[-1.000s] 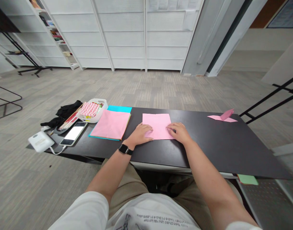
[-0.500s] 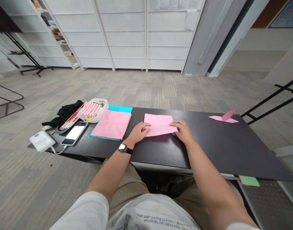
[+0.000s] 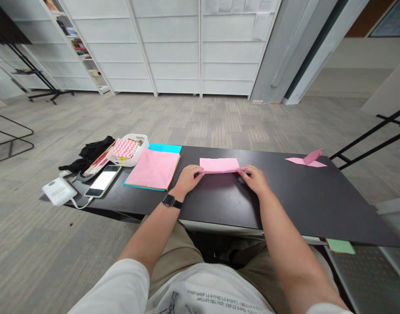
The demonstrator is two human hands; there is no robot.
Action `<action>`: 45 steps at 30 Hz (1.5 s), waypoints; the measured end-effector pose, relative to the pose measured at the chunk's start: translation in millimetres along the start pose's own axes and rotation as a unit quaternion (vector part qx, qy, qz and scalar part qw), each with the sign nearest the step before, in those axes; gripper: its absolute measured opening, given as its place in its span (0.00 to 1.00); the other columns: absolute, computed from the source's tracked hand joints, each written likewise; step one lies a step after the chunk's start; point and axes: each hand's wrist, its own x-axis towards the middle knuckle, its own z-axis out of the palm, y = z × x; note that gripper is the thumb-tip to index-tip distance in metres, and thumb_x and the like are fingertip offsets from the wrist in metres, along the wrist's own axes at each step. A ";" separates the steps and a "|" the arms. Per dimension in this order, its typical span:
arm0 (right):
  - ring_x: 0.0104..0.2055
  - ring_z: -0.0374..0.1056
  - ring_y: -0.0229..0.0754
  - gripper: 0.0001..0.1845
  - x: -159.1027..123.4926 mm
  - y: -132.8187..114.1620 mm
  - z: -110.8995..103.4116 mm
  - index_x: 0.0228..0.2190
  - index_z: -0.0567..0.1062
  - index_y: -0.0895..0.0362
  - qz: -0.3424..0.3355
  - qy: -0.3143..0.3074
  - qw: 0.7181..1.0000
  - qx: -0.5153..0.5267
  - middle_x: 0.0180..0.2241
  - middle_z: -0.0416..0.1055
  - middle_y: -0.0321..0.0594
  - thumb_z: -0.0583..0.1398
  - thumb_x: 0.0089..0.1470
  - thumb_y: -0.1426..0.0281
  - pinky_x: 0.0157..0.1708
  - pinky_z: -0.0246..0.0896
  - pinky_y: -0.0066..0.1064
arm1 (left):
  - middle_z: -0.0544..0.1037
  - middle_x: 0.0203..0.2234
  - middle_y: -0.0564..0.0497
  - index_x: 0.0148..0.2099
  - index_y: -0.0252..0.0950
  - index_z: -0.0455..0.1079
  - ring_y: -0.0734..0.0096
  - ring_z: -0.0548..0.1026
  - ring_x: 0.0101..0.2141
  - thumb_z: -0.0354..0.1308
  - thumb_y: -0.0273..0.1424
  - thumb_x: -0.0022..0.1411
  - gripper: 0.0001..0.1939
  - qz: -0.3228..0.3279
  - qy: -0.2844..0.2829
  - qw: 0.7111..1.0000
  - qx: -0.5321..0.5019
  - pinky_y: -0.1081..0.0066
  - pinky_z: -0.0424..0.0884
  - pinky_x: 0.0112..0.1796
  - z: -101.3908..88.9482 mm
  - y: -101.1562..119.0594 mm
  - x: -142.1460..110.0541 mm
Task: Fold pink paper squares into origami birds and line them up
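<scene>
A sheet of pink paper lies across the middle of the dark table, its near part bent up so that it looks like a narrow strip. At its left near corner my left hand pinches the edge between thumb and fingers; a watch is on that wrist. My right hand grips the right near corner in the same way. To the left lies a stack of coloured paper, pink on top. A folded pink paper piece with a raised flap stands at the far right.
On the left are a white basket with a pink-and-white patterned item, a phone cabled to a white power bank, and black cloth. Green paper sits below the table's right front edge. White cabinets line the back.
The near part of the pink sheet has been raised and bent away from me, so less of it shows. Both hands have shifted from lying on the sheet to pinching its near corners.
</scene>
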 end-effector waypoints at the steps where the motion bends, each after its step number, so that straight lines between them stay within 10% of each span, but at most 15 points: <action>1: 0.53 0.77 0.51 0.14 -1.6 0.3 -1.9 0.43 0.84 0.50 0.007 -0.011 1.000 -0.011 0.47 0.83 0.42 0.59 0.65 0.61 0.56 0.71 0.45 | 0.84 0.49 0.47 0.48 0.41 0.80 0.59 0.79 0.53 0.59 0.31 0.71 0.09 -0.007 0.000 1.000 0.008 0.53 0.73 0.59 0.2 -0.7 0.0; 14: 0.37 0.78 0.49 0.13 -15.2 -2.6 -10.6 0.38 0.84 0.51 0.047 -0.064 0.997 -0.027 0.36 0.84 0.40 0.62 0.61 0.58 0.40 0.70 0.38 | 0.83 0.36 0.48 0.40 0.40 0.78 0.59 0.80 0.41 0.61 0.38 0.71 0.09 -0.068 -0.010 0.994 0.088 0.57 0.73 0.50 -1.1 3.7 -0.3; 23: 0.38 0.77 0.48 0.10 -14.0 -8.7 1.0 0.41 0.79 0.50 0.080 -0.030 0.995 -0.055 0.37 0.82 0.39 0.64 0.59 0.61 0.40 0.69 0.37 | 0.85 0.36 0.52 0.66 0.41 0.63 0.57 0.82 0.45 0.65 0.31 0.67 0.28 -0.111 0.034 0.993 0.025 0.55 0.71 0.54 3.4 5.6 -1.5; 34: 0.43 0.77 0.53 0.40 -12.5 -14.0 13.3 0.70 0.59 0.53 0.088 -0.004 0.991 -0.098 0.37 0.81 0.40 0.62 0.60 0.63 0.48 0.66 0.46 | 0.83 0.38 0.50 0.74 0.38 0.53 0.53 0.80 0.47 0.64 0.33 0.65 0.40 -0.145 0.052 0.984 0.090 0.49 0.65 0.60 7.6 13.5 -3.0; 45: 0.47 0.74 0.54 0.28 -11.2 -17.9 15.4 0.61 0.71 0.52 0.069 -0.035 0.983 -0.166 0.40 0.81 0.43 0.63 0.61 0.63 0.49 0.60 0.42 | 0.72 0.63 0.41 0.64 0.39 0.70 0.53 0.68 0.64 0.55 0.34 0.73 0.20 0.075 -0.015 0.988 0.135 0.51 0.62 0.67 25.0 43.2 32.0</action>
